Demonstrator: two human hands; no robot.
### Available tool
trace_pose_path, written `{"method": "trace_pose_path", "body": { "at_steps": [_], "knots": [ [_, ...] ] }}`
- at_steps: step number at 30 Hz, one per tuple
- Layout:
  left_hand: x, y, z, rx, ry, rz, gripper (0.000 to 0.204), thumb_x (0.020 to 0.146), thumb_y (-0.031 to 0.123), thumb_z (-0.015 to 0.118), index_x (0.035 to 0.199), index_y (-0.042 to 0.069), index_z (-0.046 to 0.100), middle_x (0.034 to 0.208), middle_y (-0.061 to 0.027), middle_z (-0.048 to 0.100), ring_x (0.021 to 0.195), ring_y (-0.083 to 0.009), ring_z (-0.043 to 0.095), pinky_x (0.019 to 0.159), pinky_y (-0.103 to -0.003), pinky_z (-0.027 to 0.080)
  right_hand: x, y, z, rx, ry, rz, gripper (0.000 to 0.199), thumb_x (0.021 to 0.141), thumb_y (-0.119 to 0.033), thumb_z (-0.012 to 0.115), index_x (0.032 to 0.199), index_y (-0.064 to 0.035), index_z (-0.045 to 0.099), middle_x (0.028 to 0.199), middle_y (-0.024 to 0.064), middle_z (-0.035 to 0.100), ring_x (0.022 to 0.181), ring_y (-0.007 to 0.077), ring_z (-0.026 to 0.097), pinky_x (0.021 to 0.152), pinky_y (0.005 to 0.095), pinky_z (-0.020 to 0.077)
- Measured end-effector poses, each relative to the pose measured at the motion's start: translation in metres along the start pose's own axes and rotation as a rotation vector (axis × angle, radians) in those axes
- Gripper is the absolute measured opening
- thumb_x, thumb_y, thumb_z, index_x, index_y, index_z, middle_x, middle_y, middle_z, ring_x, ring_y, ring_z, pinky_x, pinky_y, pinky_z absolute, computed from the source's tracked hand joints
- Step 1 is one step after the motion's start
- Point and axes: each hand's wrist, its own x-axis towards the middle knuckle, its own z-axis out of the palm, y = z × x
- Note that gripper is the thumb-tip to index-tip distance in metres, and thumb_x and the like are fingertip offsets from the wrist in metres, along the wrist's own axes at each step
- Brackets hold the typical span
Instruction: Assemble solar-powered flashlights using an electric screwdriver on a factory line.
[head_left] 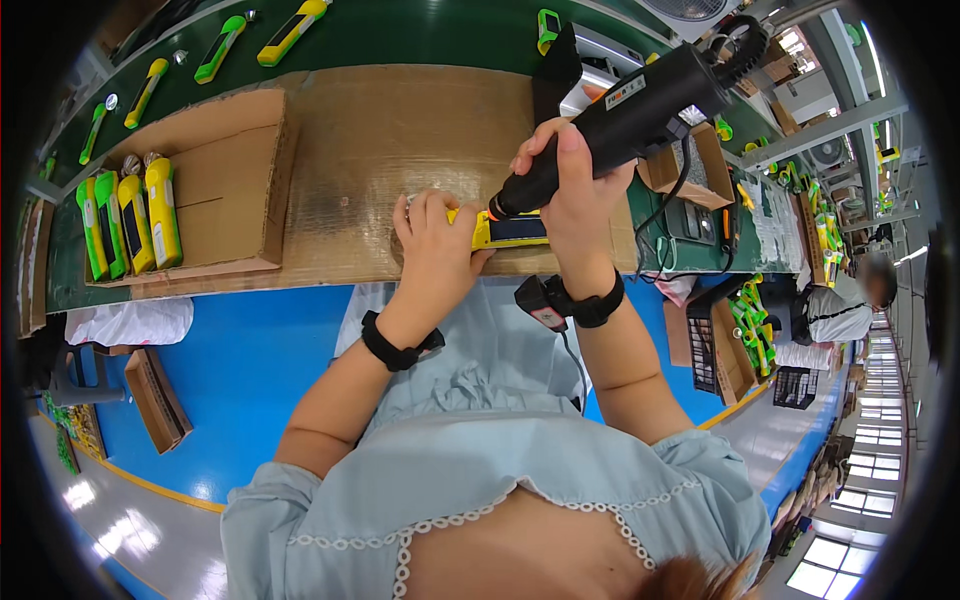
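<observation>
Driver upper right, my right hand's fingers clamped round it; my left hand grips yellow device mid-frame; tilt could cause slip, scratches.

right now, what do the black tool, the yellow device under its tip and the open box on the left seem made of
Black tool, in the right hand: probably hard plastic, satin, by its even dark surface. Yellow device: likely smooth moulded plastic, by its uniform colour; its dark panel could be plastic or glass. Open box: cardboard, matte brown, with folded walls.
</observation>
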Motion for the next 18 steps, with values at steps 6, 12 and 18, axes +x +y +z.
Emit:
{"method": "trace_pose_path", "body": {
  "at_steps": [6,12,18],
  "knots": [
    [-0.001,-0.002,0.003,-0.012,0.004,0.019,0.051,0.062,0.017,0.079,0.107,0.007,0.057,0.107,-0.0117,0.048,0.113,-0.0335,0.041,0.100,-0.057,0.025,0.007,0.004,0.004,-0.047,0.009,-0.011,0.037,0.087,-0.002,0.056,0.118,-0.0030,0.037,0.065,0.0078,0.056,0.053,0.0131,0.055,0.051,0.0256,0.0454],
    [-0.002,-0.002,0.003,-0.023,-0.004,0.017,0.053,0.062,0.017,0.079,0.109,0.007,0.055,0.108,-0.0120,0.049,0.115,-0.0332,0.041,0.100,-0.057,0.025,0.007,0.005,-0.003,-0.133,-0.031,-0.014,0.040,0.090,-0.010,0.052,0.126,-0.0041,0.034,0.071,0.0133,0.055,0.057,0.0208,0.058,0.055,0.0335,0.0504],
    [0.000,-0.002,0.001,-0.053,-0.018,0.008,0.053,0.062,0.016,0.078,0.109,0.007,0.054,0.108,-0.0124,0.049,0.114,-0.0333,0.041,0.101,-0.056,0.024,0.005,0.004,-0.005,-0.111,-0.042,-0.009,0.039,0.090,-0.010,0.052,0.125,-0.0027,0.034,0.070,0.0132,0.055,0.057,0.0205,0.058,0.056,0.0335,0.0503]
  ]
}}
